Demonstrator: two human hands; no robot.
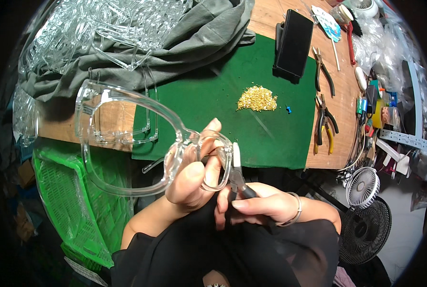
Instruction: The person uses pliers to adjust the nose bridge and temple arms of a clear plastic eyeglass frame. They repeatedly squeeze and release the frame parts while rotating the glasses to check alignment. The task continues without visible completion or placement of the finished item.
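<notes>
My left hand is closed on a clear plastic eyeglass frame, raised above the near edge of the green mat. Thumb and fingers grip it around the bridge and one rim. My right hand is wrapped around the dark handles of a pair of pliers. A white covering shows on the jaw, which meets the outer end of the right-hand rim. Whether anything tiny sits between the jaws is too small to tell. Beyond the hands, a pile of small gold-coloured parts lies on the green mat.
Many clear frames are heaped on a grey cloth at far left. A blue push pin, a black phone and more pliers lie to the right. Green crates stand left, fans right.
</notes>
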